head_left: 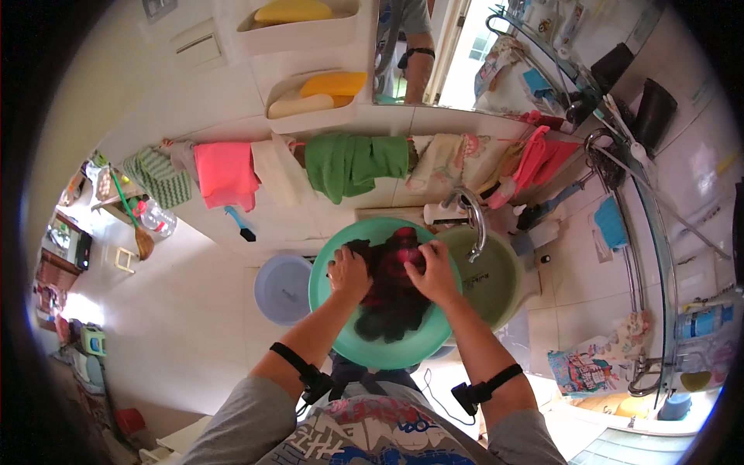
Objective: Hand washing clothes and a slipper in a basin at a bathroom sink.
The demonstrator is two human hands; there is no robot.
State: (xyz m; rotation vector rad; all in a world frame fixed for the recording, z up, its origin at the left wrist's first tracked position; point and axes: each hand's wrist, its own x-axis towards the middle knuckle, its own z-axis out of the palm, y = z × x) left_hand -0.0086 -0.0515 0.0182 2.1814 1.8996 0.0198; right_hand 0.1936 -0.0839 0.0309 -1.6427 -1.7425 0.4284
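Dark red-and-black garment (394, 283) lies in green basin (325, 310), centre of scene. Left hand (349, 273) bunches left edge, right hand (435, 271) clenches far-right fold. Looks soaked: probably heavy, limp, slippery. Best grip: thick gathered folds, both fists.

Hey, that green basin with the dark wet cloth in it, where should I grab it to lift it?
Probably by the rim of the green basin, one hand at each side, near where the left hand and right hand already sit on the dark cloth. It is wide, round and loaded, so opposite side grips should keep it level. The faucet crowds the far right.
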